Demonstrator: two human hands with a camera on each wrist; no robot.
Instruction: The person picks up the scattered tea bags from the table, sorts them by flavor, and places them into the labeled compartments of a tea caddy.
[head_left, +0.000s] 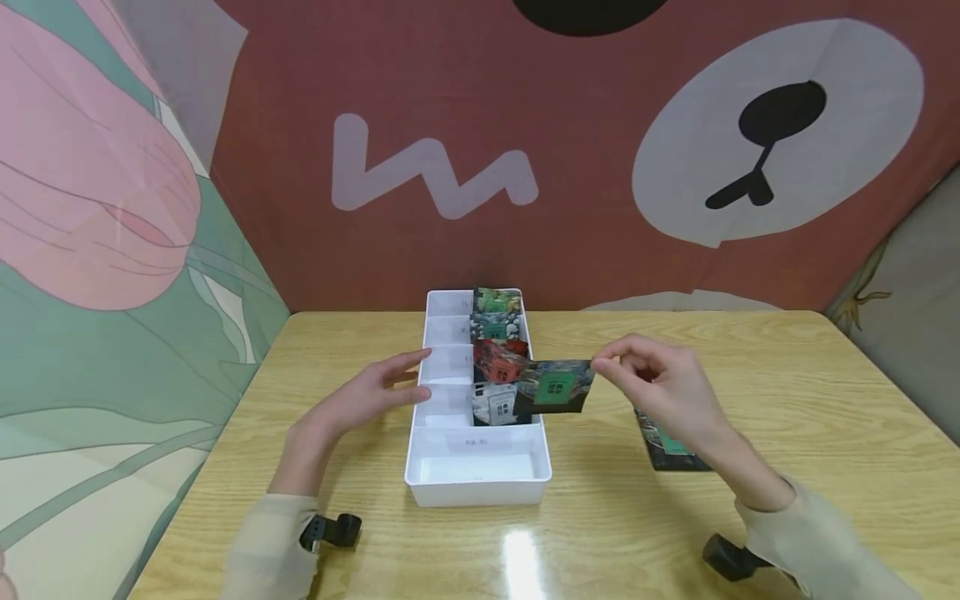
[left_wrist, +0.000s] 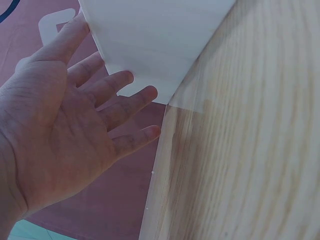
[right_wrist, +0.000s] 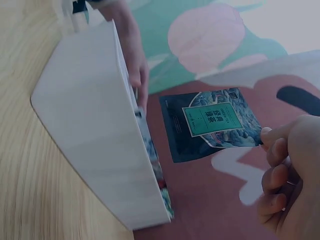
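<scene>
My right hand [head_left: 663, 383] pinches a green tea sachet [head_left: 555, 387] by its edge between thumb and finger. The sachet is dark with a green label and hangs by the right side of a white divided box [head_left: 477, 493]. In the right wrist view the sachet [right_wrist: 212, 125] shows its printed front, raised above the box's rim. My left hand [head_left: 367, 387] rests its spread fingertips at the box's left wall; in the left wrist view its fingers [left_wrist: 120, 107] are loosely extended. Black-and-white sachets [head_left: 497, 403] and red sachets [head_left: 500, 360] stand in middle compartments.
Farther back in the box stand teal-labelled sachets [head_left: 495, 327] and green sachets [head_left: 497, 300]. The nearest compartment shows a paper label [head_left: 477, 442] on its divider. Another green-labelled sachet [head_left: 671, 450] lies on the wooden table [head_left: 615, 517] under my right forearm. A printed cloth [head_left: 450, 250] hangs behind.
</scene>
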